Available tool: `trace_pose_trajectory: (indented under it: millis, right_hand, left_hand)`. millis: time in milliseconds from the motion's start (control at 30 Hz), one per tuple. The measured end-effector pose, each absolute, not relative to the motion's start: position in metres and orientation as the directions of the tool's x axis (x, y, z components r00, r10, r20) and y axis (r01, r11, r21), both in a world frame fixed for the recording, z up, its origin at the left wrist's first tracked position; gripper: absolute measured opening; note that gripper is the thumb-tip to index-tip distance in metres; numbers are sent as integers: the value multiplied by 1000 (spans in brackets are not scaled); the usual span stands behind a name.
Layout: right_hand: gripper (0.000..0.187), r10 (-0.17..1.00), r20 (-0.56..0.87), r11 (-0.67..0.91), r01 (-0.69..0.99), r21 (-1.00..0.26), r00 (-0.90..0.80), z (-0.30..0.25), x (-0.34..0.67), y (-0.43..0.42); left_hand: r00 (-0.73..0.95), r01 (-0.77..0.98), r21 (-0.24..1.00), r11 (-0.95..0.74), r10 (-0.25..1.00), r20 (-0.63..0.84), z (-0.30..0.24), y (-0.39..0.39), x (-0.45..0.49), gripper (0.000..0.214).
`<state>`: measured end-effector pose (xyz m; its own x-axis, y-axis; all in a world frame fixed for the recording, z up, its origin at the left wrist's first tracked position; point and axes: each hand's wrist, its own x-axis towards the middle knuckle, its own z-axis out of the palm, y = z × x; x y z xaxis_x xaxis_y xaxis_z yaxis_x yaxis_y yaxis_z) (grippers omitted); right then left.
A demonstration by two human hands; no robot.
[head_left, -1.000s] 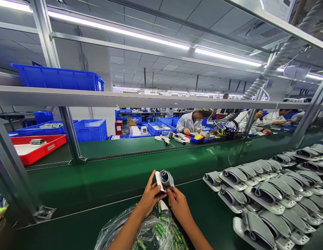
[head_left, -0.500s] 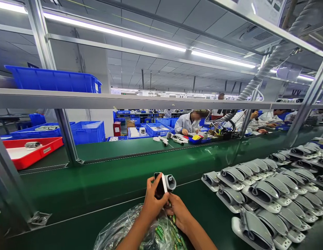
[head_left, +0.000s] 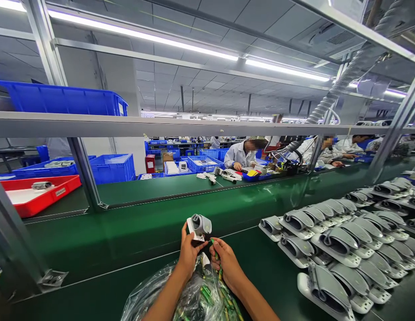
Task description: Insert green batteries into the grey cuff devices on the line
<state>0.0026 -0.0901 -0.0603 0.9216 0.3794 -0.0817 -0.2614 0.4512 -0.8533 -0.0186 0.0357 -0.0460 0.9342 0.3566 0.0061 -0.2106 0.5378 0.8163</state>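
Note:
My left hand (head_left: pixel 188 252) is closed around a small white and grey cuff device (head_left: pixel 199 225), held upright above the green work surface. Just right of it, my right hand (head_left: pixel 225 260) pinches a green battery (head_left: pixel 215 252) by its end, close under the device. Below both hands lies a clear plastic bag (head_left: pixel 167 296) with several green batteries inside. To the right, several more grey and white cuff devices (head_left: pixel 331 249) lie in rows on the green mat.
A green conveyor belt (head_left: pixel 160 189) runs behind a metal frame rail (head_left: pixel 127 127). A red tray (head_left: pixel 36 198) and blue bins (head_left: pixel 114 167) stand at the left. Other people in white coats (head_left: pixel 241 157) sit at benches beyond.
My left hand has turned the device and shifted it slightly left. My right hand drew a green battery up out of the bag.

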Motion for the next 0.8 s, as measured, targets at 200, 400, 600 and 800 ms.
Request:
trace_pose_trajectory:
  millis: [200, 400, 600, 800]
  right_hand:
    - [76, 282, -57, 299, -144, -943, 958, -63, 1, -87]
    - [68, 165, -65, 286, -111, -952, 984, -64, 3, -92]
    - [73, 161, -67, 235, -105, -966, 985, -67, 3, -93]
    - [66, 212, 32, 175, -6, -985, 977, -76, 2, -95]
  left_hand:
    - [973, -92, 746, 660, 219, -74, -43, 37, -20, 70]
    - [993, -4, 753, 658, 94, -77, -44, 31, -21, 78]
    - [993, 12, 748, 663, 82, -89, -45, 32, -21, 85]
    - [995, -25, 772, 635, 93, -44, -48, 27, -22, 84]
